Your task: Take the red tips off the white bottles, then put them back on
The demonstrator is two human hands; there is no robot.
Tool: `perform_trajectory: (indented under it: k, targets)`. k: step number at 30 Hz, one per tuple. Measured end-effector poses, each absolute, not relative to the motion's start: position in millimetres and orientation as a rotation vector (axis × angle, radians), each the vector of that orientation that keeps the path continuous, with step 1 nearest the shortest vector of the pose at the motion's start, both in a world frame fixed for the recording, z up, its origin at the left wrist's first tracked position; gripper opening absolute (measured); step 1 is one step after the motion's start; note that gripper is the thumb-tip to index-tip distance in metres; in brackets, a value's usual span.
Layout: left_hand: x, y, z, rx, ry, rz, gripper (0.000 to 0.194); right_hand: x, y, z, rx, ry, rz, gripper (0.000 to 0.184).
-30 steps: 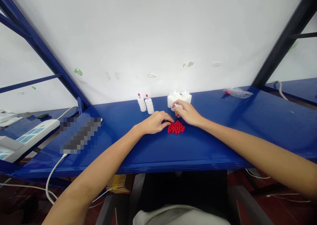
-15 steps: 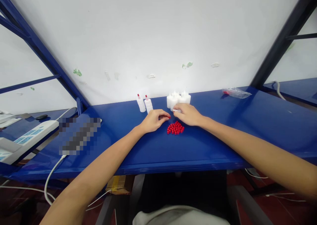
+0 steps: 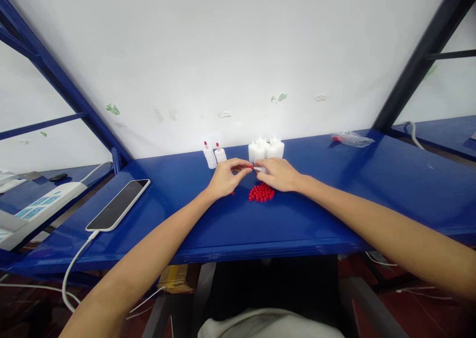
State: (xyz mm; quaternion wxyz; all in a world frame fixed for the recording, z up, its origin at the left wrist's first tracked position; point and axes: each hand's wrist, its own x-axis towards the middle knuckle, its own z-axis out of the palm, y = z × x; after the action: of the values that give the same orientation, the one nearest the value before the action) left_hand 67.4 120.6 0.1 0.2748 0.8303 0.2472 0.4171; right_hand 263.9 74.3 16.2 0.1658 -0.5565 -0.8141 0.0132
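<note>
My left hand (image 3: 227,177) pinches a small red cap (image 3: 251,167) between thumb and fingertips. Facing it, my right hand (image 3: 278,173) grips a white nozzle (image 3: 260,169), whose narrow tip meets the cap. Whether the tip is inside the cap is too small to tell. Just below my hands lies a pile of red caps (image 3: 261,194), and one loose red cap (image 3: 233,193) sits near my left wrist. Behind my right hand stand several white bottles (image 3: 273,149) in a cluster. Two white bottles (image 3: 209,157) with red-tipped nozzles stand behind my left hand.
A phone (image 3: 118,205) with a white cable lies on the left of the blue table (image 3: 297,224). Farther left is a white power strip (image 3: 44,206). A clear plastic bag (image 3: 351,139) with something red rests at the back right, near the wall.
My hands have come together, and the red cap in my left hand now meets the nozzle in my right hand. Before, there was a gap between them.
</note>
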Motion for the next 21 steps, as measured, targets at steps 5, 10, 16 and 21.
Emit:
perform_trajectory:
  k: [5, 10, 16, 21]
  targets:
    - [68.0, 118.8, -0.6, 2.302, 0.618, 1.132, 0.018, 262.7, 70.7, 18.4, -1.516, -2.296, 0.072, 0.029]
    - [67.7, 118.0, 0.9, 2.382, 0.601, 1.164, 0.016, 263.4, 69.5, 20.0, -1.488, -2.281, 0.136, 0.042]
    - [67.5, 116.4, 2.5, 2.46, 0.555, 1.185, 0.017, 262.5, 71.4, 18.8, -1.524, -2.247, 0.153, 0.056]
    - [67.3, 116.5, 2.6, 2.469, 0.557, 1.171, 0.017, 261.0, 71.6, 17.5, -1.539, -2.24, 0.177, 0.06]
